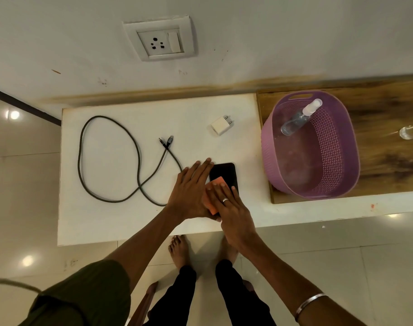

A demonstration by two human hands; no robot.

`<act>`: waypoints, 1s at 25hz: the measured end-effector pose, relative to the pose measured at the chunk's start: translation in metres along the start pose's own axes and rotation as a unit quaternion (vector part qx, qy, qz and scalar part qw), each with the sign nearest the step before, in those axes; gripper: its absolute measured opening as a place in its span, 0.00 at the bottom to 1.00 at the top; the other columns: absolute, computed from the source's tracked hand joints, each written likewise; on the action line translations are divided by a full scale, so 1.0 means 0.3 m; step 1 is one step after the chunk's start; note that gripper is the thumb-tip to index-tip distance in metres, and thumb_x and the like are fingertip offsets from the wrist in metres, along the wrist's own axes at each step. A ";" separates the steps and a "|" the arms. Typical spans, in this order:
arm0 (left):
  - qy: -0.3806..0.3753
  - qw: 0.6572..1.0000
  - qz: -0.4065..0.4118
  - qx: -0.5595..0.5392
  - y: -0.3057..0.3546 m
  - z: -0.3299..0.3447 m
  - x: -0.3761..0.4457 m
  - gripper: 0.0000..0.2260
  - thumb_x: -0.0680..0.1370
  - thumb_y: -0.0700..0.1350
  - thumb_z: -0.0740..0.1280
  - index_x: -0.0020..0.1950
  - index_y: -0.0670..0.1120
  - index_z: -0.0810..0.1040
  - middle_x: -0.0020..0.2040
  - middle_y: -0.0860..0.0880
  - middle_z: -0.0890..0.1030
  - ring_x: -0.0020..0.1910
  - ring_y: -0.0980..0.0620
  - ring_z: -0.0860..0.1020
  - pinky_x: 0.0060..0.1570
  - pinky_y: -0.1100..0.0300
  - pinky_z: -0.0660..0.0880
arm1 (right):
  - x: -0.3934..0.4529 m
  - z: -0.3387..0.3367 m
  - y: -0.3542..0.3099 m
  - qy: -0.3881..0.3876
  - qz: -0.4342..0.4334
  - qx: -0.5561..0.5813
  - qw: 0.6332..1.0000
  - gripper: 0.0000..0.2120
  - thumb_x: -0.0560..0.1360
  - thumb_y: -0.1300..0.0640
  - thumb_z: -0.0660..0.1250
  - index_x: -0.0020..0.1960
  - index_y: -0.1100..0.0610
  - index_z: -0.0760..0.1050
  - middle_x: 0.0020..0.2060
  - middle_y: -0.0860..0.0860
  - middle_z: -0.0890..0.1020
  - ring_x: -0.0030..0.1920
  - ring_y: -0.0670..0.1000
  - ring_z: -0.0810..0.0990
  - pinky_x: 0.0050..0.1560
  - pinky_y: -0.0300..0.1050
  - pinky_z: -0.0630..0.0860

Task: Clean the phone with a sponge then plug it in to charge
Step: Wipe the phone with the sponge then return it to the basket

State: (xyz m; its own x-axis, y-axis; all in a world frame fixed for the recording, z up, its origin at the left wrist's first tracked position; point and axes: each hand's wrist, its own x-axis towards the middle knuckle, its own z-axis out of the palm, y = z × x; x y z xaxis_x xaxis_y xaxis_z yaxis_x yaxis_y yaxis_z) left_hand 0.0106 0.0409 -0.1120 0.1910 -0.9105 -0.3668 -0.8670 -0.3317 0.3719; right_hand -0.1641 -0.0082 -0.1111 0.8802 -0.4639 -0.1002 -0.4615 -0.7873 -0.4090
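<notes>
White table (111, 227): phone (226, 172) under both hands, sponge (216, 182) between.

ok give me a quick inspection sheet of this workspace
surface: white table against the wall, wooden board at its right
job's things: black phone flat on the table, orange sponge on it; white charger adapter lying loose
clutter: purple basket holding a spray bottle
hands: left hand flat beside the phone; right hand pressing the sponge
cables: dark cable looped, both ends free
surroundings: wall socket unused; tiled floor
</notes>
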 end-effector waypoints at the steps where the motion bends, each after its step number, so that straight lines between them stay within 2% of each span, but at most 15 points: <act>1: 0.000 1.000 0.000 -0.012 0.000 0.000 -0.001 0.67 0.54 0.83 0.64 0.82 0.48 0.44 0.83 0.50 0.45 0.82 0.48 0.44 0.80 0.47 0.45 | 0.000 -0.012 0.018 0.010 0.000 -0.006 1.000 0.38 0.65 0.58 0.79 0.72 0.60 0.68 0.71 0.57 0.71 0.71 0.59 0.67 0.70 0.57 0.66; 4: 0.006 0.999 0.004 -0.031 0.000 0.004 -0.002 0.67 0.54 0.82 0.66 0.82 0.49 0.45 0.83 0.51 0.46 0.82 0.48 0.44 0.80 0.45 0.46 | -0.008 -0.051 0.064 0.039 0.055 -0.012 0.998 0.37 0.67 0.64 0.77 0.73 0.62 0.67 0.71 0.58 0.70 0.72 0.58 0.65 0.70 0.58 0.67; 9: 0.011 1.000 0.004 -0.028 -0.002 0.007 0.000 0.68 0.54 0.83 0.64 0.82 0.48 0.44 0.83 0.51 0.46 0.82 0.48 0.45 0.80 0.44 0.47 | -0.017 -0.045 0.001 0.053 0.173 0.057 0.982 0.39 0.70 0.64 0.74 0.76 0.61 0.59 0.75 0.57 0.62 0.76 0.59 0.56 0.70 0.60 0.66; 12: 0.008 1.000 0.005 -0.015 -0.003 0.004 -0.004 0.68 0.54 0.84 0.62 0.82 0.47 0.45 0.83 0.50 0.47 0.82 0.48 0.47 0.80 0.46 0.47 | -0.037 -0.004 -0.055 0.044 0.148 0.071 0.985 0.41 0.67 0.66 0.76 0.75 0.60 0.60 0.74 0.57 0.64 0.74 0.59 0.57 0.69 0.57 0.66; 16: 0.007 1.000 0.010 0.005 -0.007 0.006 -0.002 0.63 0.59 0.81 0.63 0.82 0.47 0.45 0.83 0.50 0.46 0.82 0.47 0.47 0.79 0.43 0.52 | -0.060 0.003 -0.048 -0.015 0.047 0.001 0.999 0.39 0.68 0.64 0.77 0.74 0.60 0.64 0.74 0.57 0.65 0.73 0.60 0.63 0.69 0.57 0.68; 19: 0.005 1.000 0.009 -0.009 -0.007 0.003 -0.004 0.67 0.55 0.83 0.64 0.82 0.48 0.44 0.83 0.50 0.46 0.82 0.47 0.46 0.80 0.45 0.47 | -0.061 -0.031 0.009 -0.022 0.003 -0.050 0.999 0.40 0.65 0.60 0.79 0.73 0.60 0.67 0.72 0.57 0.68 0.72 0.59 0.66 0.69 0.56 0.67; 22: 0.007 1.000 0.006 -0.021 -0.002 0.002 -0.005 0.68 0.54 0.83 0.65 0.82 0.48 0.44 0.83 0.51 0.46 0.82 0.47 0.45 0.80 0.44 0.46 | -0.076 -0.064 0.056 0.008 0.074 -0.042 0.996 0.43 0.63 0.65 0.80 0.74 0.61 0.65 0.72 0.58 0.68 0.73 0.58 0.63 0.68 0.57 0.67; 25: 0.008 1.000 0.005 -0.021 -0.004 0.005 -0.001 0.68 0.54 0.83 0.65 0.82 0.48 0.44 0.83 0.51 0.46 0.82 0.47 0.45 0.80 0.43 0.46 | -0.083 -0.061 0.027 0.050 0.150 0.003 0.987 0.44 0.61 0.69 0.79 0.73 0.62 0.65 0.71 0.59 0.69 0.72 0.57 0.58 0.64 0.55 0.67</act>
State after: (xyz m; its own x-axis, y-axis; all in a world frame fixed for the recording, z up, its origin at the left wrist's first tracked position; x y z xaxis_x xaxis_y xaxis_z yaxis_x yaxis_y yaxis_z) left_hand 0.0108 0.0421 -0.1136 0.1893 -0.9177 -0.3493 -0.8494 -0.3315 0.4107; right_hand -0.1918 -0.0103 -0.0952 0.6891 -0.7132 -0.1280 -0.6983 -0.6064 -0.3803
